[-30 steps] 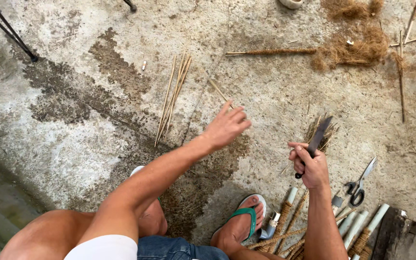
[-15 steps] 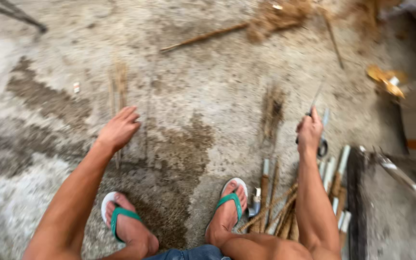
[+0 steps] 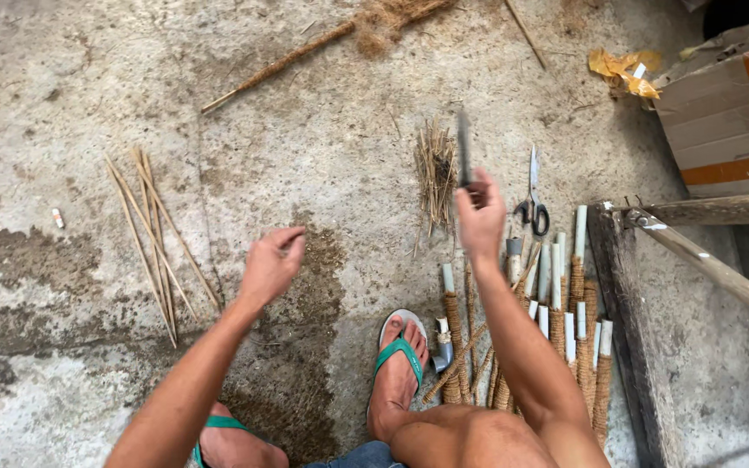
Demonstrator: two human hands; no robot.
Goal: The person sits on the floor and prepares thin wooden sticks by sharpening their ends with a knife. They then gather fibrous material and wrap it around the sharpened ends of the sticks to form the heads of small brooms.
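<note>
While your right hand point(image 3: 481, 217) is raised above the concrete floor point(image 3: 305, 156), its fingers are closed around the handle of a dark knife point(image 3: 464, 149), whose blade points up and away from you. Just beyond that hand and slightly to its left, a small heap of short dry stalks point(image 3: 435, 169) lies on the floor, apart from the knife and not touching your fingers. To the right of the hand, a pair of scissors point(image 3: 533, 198) lies with its dark handles toward you, near the tops of a row of fibre-wrapped sticks with pale ends point(image 3: 565, 312) that runs along your right forearm and down beside your right foot in its green sandal point(image 3: 399, 355).

Your left hand point(image 3: 270, 264) hovers over a darker, damp-looking patch of the floor, palm turned down, fingers loosely curled and half open. It may pinch something thin between thumb and fingertips, but you cannot tell that from this view. To the left of that hand, well apart from it, a loose bundle of long thin sticks point(image 3: 156, 247) lies fanned on the floor, the ends nearest you drawn closer together than the far ends.

Farther off, a long fibre-bound rod point(image 3: 279, 65) lies slantwise near the top, and a cardboard box point(image 3: 726, 113) stands at the upper right, above a wooden beam point(image 3: 721, 269).
</note>
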